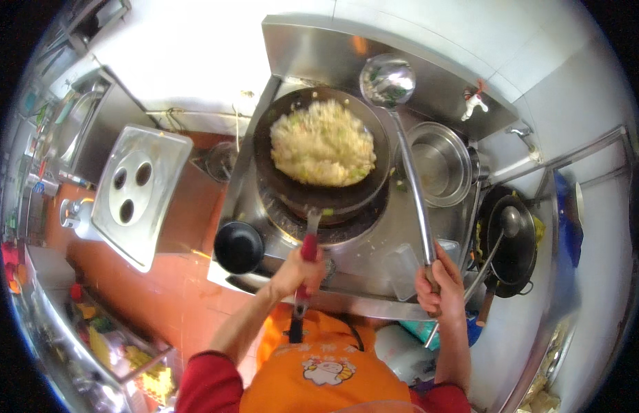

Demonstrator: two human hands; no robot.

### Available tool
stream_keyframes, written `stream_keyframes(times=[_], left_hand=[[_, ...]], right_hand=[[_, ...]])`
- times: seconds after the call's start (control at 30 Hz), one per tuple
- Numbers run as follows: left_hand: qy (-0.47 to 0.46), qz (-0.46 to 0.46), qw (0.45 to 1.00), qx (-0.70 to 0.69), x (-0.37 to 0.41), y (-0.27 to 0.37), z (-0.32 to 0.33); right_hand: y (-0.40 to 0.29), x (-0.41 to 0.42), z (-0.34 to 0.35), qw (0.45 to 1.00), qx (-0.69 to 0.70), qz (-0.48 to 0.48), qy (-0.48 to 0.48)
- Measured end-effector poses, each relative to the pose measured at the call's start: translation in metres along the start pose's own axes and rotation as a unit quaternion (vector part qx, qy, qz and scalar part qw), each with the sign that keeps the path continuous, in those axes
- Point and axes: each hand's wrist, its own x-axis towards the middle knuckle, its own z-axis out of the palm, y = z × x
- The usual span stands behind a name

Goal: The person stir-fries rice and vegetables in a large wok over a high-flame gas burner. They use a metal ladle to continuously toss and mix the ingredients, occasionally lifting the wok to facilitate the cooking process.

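My left hand point(298, 273) is closed around the red handle point(309, 248) of a dark wok point(319, 199) over the stove burner. Inside the wok lies a heap of fried rice point(322, 142) with green bits, blurred as if in motion. In my right hand point(440, 286) is the wooden grip of a long steel ladle point(415, 180). The ladle's bowl point(387, 80) is raised to the right of the wok, apart from the rice, with some green bits and grains visible on it.
Right of the wok sits a steel pot point(435, 165). A black bowl point(239, 248) and a clear plastic container point(401, 271) stand near the stove's front edge. A tap point(474, 103) juts from the backsplash. Further right hang dark woks point(513, 242). A steel steamer stove top point(139, 193) stands left.
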Motion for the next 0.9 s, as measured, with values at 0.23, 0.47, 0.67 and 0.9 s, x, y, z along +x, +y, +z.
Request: stream_keyframes(times=[0.23, 0.47, 0.67, 0.9], left_hand=[[-0.017, -0.062, 0.995, -0.073, -0.005, -0.058, -0.033], [-0.003, -0.096, 0.993, -0.070, 0.024, -0.069, -0.042], [-0.005, -0.091, 0.994, -0.056, 0.031, -0.075, -0.046], [0.010, -0.083, 0.994, -0.074, 0.025, -0.066, -0.042]], right_hand=[[0.054, 0.008, -0.023, 0.992, 0.099, 0.072, 0.019], [0.056, 0.061, -0.011, 0.978, -0.037, 0.202, 0.039], [0.070, 0.078, 0.001, 0.965, -0.081, 0.247, 0.037], [0.033, 0.073, 0.015, 0.971, -0.138, 0.194, -0.010]])
